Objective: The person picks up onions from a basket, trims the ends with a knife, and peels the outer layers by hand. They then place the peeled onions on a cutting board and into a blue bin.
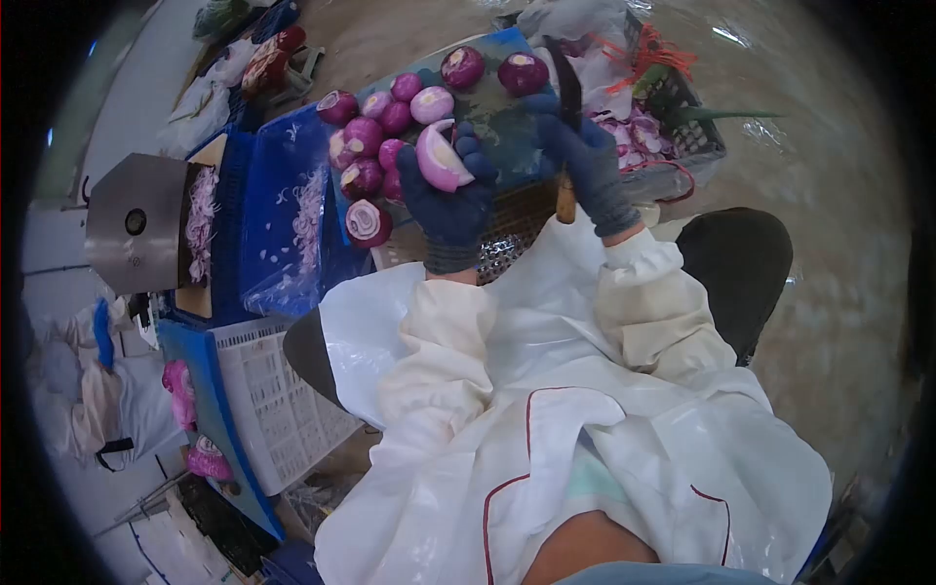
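Observation:
My left hand [447,207], in a dark blue knit glove, is closed around a cut piece of red onion [442,161], its pale inner layers facing up. A knife [564,83] is gripped in my gloved right hand [583,156]; its dark blade points away from me and its wooden handle sticks out below the fist. Both hands are over the near edge of a blue cutting board [492,117]. Several whole or trimmed red onions [363,136] crowd the board's left side, and one with exposed rings [368,223] lies nearest me. Two more onions [523,74] sit at the far edge.
Right of the board, a crate [704,144] holds onion peelings and plastic. On the left stand a steel slicer [136,222] and a blue tub [283,210] with onion shreds. A white crate [283,400] is below, beside another blue board [219,409]. The floor [819,156] looks wet.

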Action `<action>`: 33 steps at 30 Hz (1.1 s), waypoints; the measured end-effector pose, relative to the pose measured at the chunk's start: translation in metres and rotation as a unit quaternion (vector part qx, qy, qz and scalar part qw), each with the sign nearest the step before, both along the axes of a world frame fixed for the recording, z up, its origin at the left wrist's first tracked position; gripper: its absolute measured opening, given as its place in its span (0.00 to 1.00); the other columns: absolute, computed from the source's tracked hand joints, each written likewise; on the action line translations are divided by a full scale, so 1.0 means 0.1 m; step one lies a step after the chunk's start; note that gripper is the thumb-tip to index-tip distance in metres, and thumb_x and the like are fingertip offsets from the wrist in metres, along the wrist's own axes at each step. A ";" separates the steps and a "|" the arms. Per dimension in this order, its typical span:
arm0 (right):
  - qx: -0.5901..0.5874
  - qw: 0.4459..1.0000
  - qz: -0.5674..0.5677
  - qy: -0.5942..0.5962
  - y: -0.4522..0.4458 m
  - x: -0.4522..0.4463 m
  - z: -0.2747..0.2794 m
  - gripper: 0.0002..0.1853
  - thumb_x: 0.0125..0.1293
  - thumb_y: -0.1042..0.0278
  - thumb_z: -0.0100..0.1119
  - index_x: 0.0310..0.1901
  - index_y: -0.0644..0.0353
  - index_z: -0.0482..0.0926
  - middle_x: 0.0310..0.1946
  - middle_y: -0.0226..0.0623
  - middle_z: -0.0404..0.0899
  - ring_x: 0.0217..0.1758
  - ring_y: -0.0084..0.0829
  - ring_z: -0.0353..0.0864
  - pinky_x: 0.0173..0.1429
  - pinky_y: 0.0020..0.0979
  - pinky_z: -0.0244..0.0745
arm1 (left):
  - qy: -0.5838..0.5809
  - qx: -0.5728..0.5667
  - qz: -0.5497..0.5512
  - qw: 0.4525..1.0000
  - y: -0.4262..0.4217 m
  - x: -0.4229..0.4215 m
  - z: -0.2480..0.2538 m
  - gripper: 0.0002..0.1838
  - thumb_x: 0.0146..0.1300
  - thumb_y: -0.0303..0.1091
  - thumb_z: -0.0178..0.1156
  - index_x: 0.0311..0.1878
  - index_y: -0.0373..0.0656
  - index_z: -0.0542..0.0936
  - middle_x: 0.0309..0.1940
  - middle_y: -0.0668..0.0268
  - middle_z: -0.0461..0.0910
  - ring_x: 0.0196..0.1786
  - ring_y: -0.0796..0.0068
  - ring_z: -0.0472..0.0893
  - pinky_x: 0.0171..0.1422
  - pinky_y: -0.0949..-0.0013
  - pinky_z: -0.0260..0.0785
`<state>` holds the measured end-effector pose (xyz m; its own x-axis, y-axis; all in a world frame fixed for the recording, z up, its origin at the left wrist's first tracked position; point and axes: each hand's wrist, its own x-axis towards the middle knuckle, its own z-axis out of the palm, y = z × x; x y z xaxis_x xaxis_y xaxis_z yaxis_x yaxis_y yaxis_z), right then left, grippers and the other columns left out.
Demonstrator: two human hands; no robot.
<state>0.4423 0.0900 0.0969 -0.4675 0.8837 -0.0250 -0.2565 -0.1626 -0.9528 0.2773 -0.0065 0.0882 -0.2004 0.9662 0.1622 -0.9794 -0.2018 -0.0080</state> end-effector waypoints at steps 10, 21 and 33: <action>-0.012 0.999 0.024 -0.027 0.04 0.04 -0.08 0.18 0.68 0.60 0.60 0.55 0.58 0.79 0.35 0.28 0.82 0.32 0.18 0.78 0.38 0.23 0.74 | -0.064 -0.049 0.036 0.996 -0.07 -0.08 0.04 0.36 0.63 0.53 0.61 0.64 0.34 0.66 0.62 0.45 0.70 0.65 0.46 0.70 0.71 0.43 0.62; 0.272 0.953 0.064 -0.115 -0.30 -0.11 0.14 0.32 0.59 0.54 0.69 0.62 0.59 0.73 0.53 0.43 0.80 0.52 0.30 0.81 0.56 0.32 0.75 | 0.186 -0.134 0.090 0.969 0.08 0.25 -0.01 0.31 0.64 0.49 0.61 0.62 0.38 0.68 0.59 0.57 0.73 0.62 0.59 0.73 0.66 0.56 0.68; 0.021 0.985 0.131 -0.112 -0.32 0.01 0.19 0.24 0.61 0.58 0.66 0.57 0.59 0.78 0.46 0.40 0.83 0.47 0.29 0.82 0.52 0.32 0.75 | 0.147 -0.078 -0.004 0.986 0.11 0.26 -0.01 0.29 0.66 0.54 0.57 0.59 0.39 0.68 0.48 0.55 0.78 0.48 0.59 0.80 0.56 0.58 0.75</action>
